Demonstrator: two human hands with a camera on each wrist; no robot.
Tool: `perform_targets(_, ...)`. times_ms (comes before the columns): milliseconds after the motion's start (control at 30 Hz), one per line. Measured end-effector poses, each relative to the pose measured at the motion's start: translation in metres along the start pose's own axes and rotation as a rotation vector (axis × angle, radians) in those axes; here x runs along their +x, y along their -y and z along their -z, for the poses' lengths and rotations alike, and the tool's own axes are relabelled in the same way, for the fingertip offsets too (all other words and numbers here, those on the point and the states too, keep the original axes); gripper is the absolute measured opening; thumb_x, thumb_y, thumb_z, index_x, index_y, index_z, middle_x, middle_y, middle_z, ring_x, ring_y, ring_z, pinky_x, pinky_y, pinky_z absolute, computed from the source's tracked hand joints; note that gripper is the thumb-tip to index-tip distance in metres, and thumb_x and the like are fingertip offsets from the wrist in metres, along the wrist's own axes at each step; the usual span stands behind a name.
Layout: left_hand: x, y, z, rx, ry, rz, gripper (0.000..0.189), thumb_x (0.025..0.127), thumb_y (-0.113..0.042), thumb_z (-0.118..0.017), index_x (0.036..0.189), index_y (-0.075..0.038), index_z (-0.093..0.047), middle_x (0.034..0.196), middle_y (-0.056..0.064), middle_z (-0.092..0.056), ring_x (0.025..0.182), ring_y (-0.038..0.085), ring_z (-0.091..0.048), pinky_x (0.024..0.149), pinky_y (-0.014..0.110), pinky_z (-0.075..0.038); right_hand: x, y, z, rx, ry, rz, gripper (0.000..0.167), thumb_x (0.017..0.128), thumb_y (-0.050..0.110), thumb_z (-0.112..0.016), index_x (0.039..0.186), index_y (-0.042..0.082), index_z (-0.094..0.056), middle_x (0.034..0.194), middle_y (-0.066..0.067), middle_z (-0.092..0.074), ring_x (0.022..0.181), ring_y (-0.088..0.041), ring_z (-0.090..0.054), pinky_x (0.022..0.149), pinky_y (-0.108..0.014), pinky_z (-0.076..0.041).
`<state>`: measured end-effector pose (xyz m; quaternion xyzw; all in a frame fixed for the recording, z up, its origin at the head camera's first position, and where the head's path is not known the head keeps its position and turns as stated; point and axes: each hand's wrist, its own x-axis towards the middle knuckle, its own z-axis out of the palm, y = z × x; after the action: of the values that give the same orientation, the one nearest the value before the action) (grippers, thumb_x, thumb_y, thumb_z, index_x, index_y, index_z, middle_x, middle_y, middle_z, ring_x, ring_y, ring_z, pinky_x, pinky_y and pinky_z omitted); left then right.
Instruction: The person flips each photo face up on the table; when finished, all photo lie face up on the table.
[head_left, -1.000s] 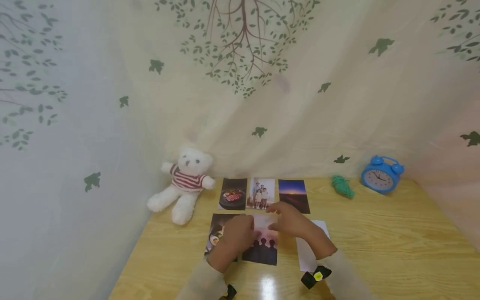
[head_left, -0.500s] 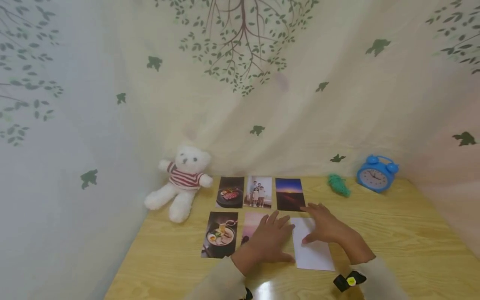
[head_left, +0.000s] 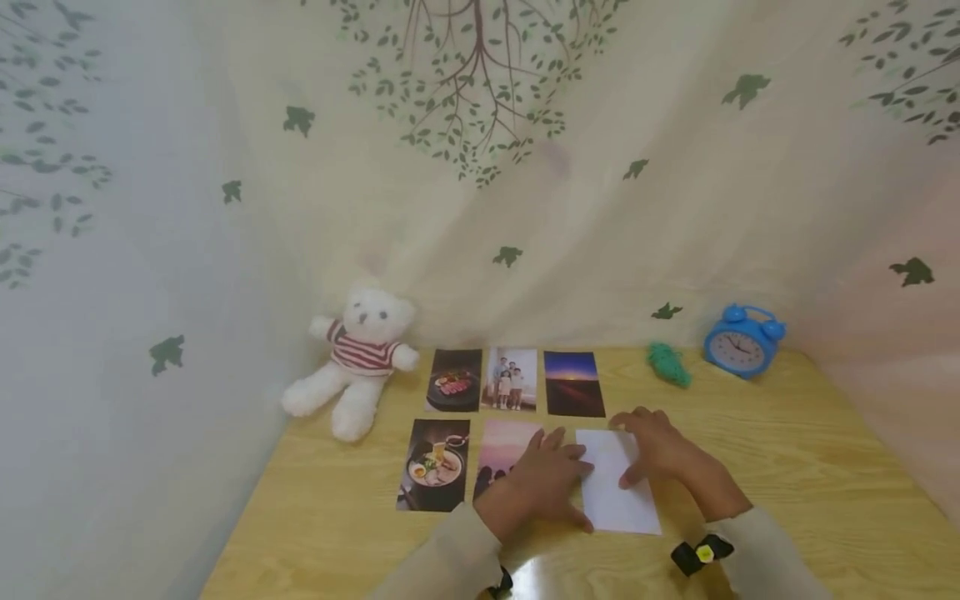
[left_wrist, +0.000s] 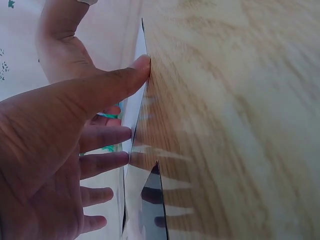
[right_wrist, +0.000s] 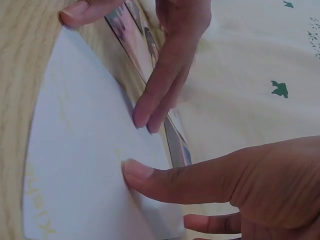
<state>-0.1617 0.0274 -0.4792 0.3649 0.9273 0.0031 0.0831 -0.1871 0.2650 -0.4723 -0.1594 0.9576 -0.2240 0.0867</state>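
A white photo card (head_left: 617, 504) lies blank side up on the wooden table, with faint yellow lettering on its back. My left hand (head_left: 536, 482) spreads along its left edge, thumb at the near corner and fingertips at the side. My right hand (head_left: 667, 454) reaches over from the right; its thumb (right_wrist: 140, 172) rests on the card's back, and its index finger is at the far right corner. Partly under my left hand is a pink photo (head_left: 498, 442) of silhouetted people. Left of that lies a ramen photo (head_left: 435, 467).
Behind, in a row, lie a grilled-meat photo (head_left: 453, 383), a family photo (head_left: 512, 379) and a sunset photo (head_left: 573, 387). A white teddy bear (head_left: 360, 350) sits at the back left. Green yarn (head_left: 669, 364) and a blue alarm clock (head_left: 742, 342) stand back right, before a curtain (head_left: 420, 225).
Both hands have moved right, from the pink photo to the white card, uncovering the ramen photo. Over the last half second the hands have barely shifted.
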Motion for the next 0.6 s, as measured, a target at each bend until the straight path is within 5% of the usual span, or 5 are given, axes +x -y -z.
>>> perform_targets(233, 0.000, 0.002, -0.001, -0.052, 0.025, -0.013, 0.083, 0.079, -0.074, -0.079, 0.150, -0.038, -0.057, 0.166, -0.008, -0.046, 0.161, 0.033, -0.033, 0.131, 0.056, -0.026, 0.011, -0.008, 0.011, 0.140, 0.023, -0.033, 0.052, 0.079, -0.002, -0.086, 0.126, -0.002, -0.063, 0.112, -0.025, -0.064, 0.099, -0.034, -0.062, 0.082, -0.048, -0.058)
perform_targets(433, 0.006, 0.004, -0.001, -0.063, 0.012, -0.018, 0.077, 0.085, -0.078, -0.069, 0.147, -0.033, -0.060, 0.163, -0.006, -0.051, 0.159, 0.030, -0.037, 0.131, 0.055, -0.027, 0.016, -0.014, 0.016, 0.371, 0.009, -0.006, 0.040, 0.091, -0.002, -0.075, 0.128, -0.007, -0.061, 0.104, -0.020, -0.062, 0.086, -0.023, -0.063, 0.068, -0.035, -0.057)
perform_targets(600, 0.016, 0.000, 0.000, -0.135, -0.086, -0.008, 0.067, 0.098, -0.080, -0.044, 0.128, -0.024, -0.067, 0.126, -0.008, -0.075, 0.131, 0.021, -0.063, 0.121, 0.046, -0.041, 0.017, -0.004, 0.018, 0.578, 0.012, -0.038, 0.046, 0.095, 0.002, -0.071, 0.137, -0.010, -0.055, 0.107, -0.019, -0.056, 0.081, -0.021, -0.063, 0.062, -0.034, -0.061)
